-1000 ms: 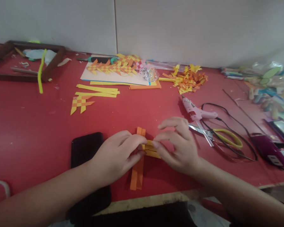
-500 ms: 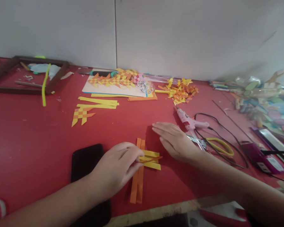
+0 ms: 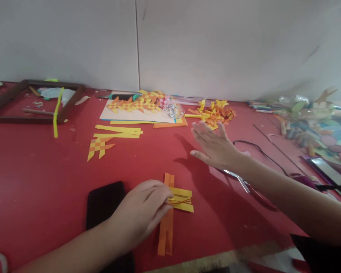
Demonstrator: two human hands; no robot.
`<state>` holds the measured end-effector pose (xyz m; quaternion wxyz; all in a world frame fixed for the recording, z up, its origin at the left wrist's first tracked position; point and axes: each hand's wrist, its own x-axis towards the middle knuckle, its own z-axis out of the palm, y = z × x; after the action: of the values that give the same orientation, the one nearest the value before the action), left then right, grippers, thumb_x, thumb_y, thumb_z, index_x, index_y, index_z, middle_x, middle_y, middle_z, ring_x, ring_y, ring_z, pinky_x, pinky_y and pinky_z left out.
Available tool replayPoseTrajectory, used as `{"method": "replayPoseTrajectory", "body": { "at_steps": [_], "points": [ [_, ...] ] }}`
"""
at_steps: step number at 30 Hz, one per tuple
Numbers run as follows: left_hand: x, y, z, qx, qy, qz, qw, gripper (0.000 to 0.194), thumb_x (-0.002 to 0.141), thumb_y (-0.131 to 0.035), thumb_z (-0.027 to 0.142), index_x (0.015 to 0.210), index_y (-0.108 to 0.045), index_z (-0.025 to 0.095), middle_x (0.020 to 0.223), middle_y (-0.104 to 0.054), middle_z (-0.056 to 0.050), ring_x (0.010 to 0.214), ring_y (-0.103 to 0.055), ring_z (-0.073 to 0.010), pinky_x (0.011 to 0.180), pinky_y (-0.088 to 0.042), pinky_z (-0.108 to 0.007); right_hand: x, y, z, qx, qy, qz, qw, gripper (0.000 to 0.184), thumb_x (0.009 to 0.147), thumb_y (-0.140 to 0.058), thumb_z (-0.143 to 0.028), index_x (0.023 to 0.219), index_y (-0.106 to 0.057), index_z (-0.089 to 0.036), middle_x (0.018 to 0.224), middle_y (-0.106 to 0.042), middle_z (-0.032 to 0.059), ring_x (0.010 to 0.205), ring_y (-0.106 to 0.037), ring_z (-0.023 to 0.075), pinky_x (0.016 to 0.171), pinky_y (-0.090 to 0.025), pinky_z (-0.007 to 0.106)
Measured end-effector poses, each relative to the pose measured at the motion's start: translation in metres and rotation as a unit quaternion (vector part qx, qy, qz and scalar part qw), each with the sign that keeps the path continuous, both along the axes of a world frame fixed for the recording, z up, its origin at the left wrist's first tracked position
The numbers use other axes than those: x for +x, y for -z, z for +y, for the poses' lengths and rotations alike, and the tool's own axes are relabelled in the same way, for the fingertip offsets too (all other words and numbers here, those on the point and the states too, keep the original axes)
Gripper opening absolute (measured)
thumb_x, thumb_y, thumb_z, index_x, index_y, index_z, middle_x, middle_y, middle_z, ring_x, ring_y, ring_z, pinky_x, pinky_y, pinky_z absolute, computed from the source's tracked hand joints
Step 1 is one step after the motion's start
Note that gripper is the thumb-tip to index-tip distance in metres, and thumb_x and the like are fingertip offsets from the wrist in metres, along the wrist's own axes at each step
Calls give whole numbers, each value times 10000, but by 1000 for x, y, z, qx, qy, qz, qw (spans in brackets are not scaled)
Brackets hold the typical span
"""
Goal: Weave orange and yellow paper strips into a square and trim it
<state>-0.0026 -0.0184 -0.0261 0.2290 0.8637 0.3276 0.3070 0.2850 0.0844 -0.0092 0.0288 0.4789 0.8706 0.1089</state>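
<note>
My left hand (image 3: 143, 211) rests on the red table (image 3: 39, 178) with its fingers pinched on a small weave of orange and yellow paper strips (image 3: 174, 204); two long orange strips run toward the front edge. My right hand (image 3: 214, 146) hovers above the table further back, fingers spread and holding nothing. It points toward a heap of orange and yellow paper scraps (image 3: 216, 111) and a white sheet (image 3: 136, 112) carrying woven pieces.
A black phone (image 3: 104, 203) lies by my left wrist. Loose yellow strips (image 3: 118, 131) and a small woven piece (image 3: 99, 146) sit at centre left. Scissors (image 3: 237, 178), black cable (image 3: 261, 151) and craft clutter lie right; a wooden frame (image 3: 31, 102) stands back left.
My right hand let go of the strips and moved up and away toward the scrap heap, opening its fingers. My left hand kept its hold on the weave.
</note>
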Motion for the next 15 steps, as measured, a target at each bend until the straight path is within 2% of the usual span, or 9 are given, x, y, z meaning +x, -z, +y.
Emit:
{"method": "replayPoseTrajectory", "body": {
  "at_steps": [3, 4, 6, 9, 10, 12, 14, 15],
  "points": [
    [0, 0, 0, -2, 0, -2, 1000, 88, 932, -537, 159, 1005, -563, 199, 954, -697, -66, 864, -652, -215, 763, -564, -346, -16, -2, -9, -97, -112, -2, 989, 644, 1014, -208, -586, 1563, -234, -250, 1629, -246, 46, 1516, -168, 326, 1161, -110, 696],
    [-1, 0, -1, -1, 0, -3, 1000, 91, 932, -533, 157, 1006, -565, 198, 955, -698, -67, 866, -654, -216, 765, -565, -347, -19, -1, -10, -122, -130, -4, 984, 619, 1018, -215, -574, 1559, -241, -275, 1625, -263, 21, 1515, -170, 322, 1162, -126, 694],
    [-1, 0, -1, 1, 3, -2, 1000, 77, 936, -534, 173, 1002, -567, 196, 952, -700, -73, 865, -658, -221, 758, -566, -350, -22, 0, -6, -118, -98, -8, 988, 631, 1015, -226, -573, 1553, -276, -246, 1601, -328, 40, 1509, -192, 331, 1167, -107, 696],
    [-1, 1, -2, 8, 1, 5, 1000, 70, 944, -526, 182, 1003, -562, 197, 945, -708, -71, 855, -669, -226, 753, -569, -358, -18, -2, 8, -13, 51, -5, 999, 700, 1004, -235, -577, 1505, -391, -113, 1534, -429, 169, 1494, -216, 375, 1165, -40, 703],
    [0, 1, -2, 8, 0, 8, 1000, 71, 947, -522, 187, 1006, -561, 199, 948, -711, -69, 853, -672, -225, 752, -570, -358, -17, -3, 12, 17, 77, 3, 997, 703, 1005, -228, -571, 1492, -412, -100, 1531, -429, 180, 1495, -206, 385, 1161, -22, 708],
    [0, 2, -2, 9, -1, 13, 1000, 78, 952, -512, 192, 1013, -558, 204, 956, -713, -68, 852, -674, -224, 752, -570, -356, -17, -5, 14, 20, 54, 10, 998, 640, 1017, -211, -542, 1495, -422, -172, 1556, -414, 103, 1506, -179, 367, 1167, -16, 704],
    [0, 2, -2, 17, -2, 18, 1000, 85, 953, -508, 196, 1020, -559, 203, 953, -713, -71, 844, -672, -226, 742, -569, -358, -19, -5, 13, -25, -25, 8, 999, 556, 1027, -223, -516, 1491, -423, -284, 1558, -420, 2, 1507, -197, 330, 1184, -48, 681],
    [0, 1, -2, 22, -3, 20, 1000, 87, 952, -510, 196, 1023, -560, 200, 945, -711, -72, 837, -669, -228, 735, -568, -361, -19, -4, 13, -39, -52, 8, 998, 535, 1025, -250, -516, 1475, -445, -302, 1538, -452, -4, 1497, -234, 324, 1187, -72, 673]
  ]
}}
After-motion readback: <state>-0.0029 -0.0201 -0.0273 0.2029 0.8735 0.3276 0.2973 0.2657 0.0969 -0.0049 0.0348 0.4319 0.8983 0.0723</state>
